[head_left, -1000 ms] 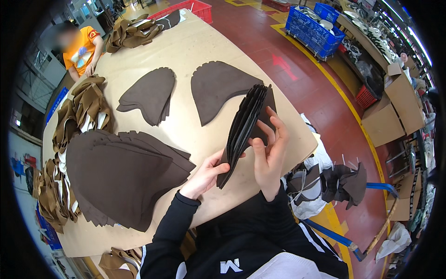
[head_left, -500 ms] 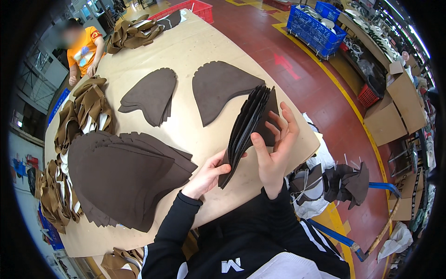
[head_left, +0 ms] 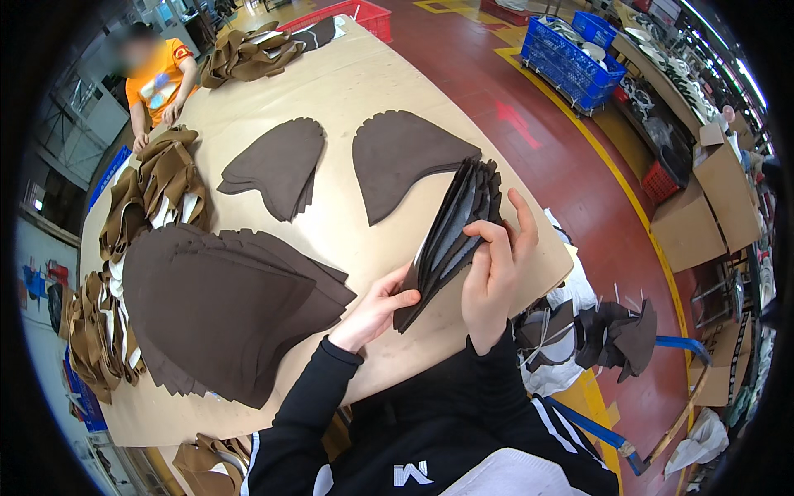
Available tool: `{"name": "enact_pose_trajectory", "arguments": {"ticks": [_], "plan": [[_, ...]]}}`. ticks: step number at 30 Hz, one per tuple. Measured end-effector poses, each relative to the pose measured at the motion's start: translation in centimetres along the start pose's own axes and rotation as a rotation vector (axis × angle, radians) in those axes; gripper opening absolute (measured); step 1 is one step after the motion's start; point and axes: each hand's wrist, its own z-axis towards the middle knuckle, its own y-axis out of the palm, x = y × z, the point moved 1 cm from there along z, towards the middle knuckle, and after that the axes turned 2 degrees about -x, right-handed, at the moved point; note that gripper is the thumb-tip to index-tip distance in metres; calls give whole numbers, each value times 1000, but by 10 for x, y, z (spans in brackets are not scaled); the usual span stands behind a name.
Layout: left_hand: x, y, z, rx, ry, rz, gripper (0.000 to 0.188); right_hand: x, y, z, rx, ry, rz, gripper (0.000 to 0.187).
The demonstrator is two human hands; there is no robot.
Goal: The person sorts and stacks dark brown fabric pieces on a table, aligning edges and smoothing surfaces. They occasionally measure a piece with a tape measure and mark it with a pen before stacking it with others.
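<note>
My left hand (head_left: 379,310) is closed around the lower end of a fanned stack of dark brown cut pieces (head_left: 451,227), thumb on the near side. The stack stands tilted over the table, its leaves spread apart at the top. My right hand (head_left: 495,281) is at the stack's right side, fingers apart and bent, one fingertip against the leaves. Beyond it lie a flat curved dark brown piece (head_left: 405,157) and a smaller pile of similar pieces (head_left: 281,161). A large overlapping pile of dark brown pieces (head_left: 215,306) is left of my left hand.
Brown pieces with white parts (head_left: 169,178) line the table's (head_left: 372,83) left edge; more brown pieces (head_left: 252,56) lie at its far end. A person in orange (head_left: 161,78) is at the far left. Right of the table are a blue cart handle (head_left: 600,426), cardboard boxes (head_left: 691,215) and a blue crate (head_left: 571,62).
My right hand's fingers have bent in against the stack, and its leaves have fanned wider, showing lighter grey faces. My left hand keeps its grip. The whole view has shifted slightly.
</note>
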Motion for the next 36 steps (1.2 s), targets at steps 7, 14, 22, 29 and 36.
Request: {"name": "enact_pose_trajectory", "arguments": {"ticks": [7,14,22,29,36], "plan": [[-2,-2,-1,-29,-5,-26,59,-6,10,2,39,4,10,33],[-6,-3,0,-29,-14,-31,59,-4,14,-5,18,18,87,23],[-9,8,2,-7,15,75,69,-7,2,-6,-97,-12,24,29],[-7,26,-2,-77,203,1104,85,15,-19,-50,-2,302,-13,77],[67,-39,77,722,277,715,87,43,-87,-35,204,496,867,90]]}}
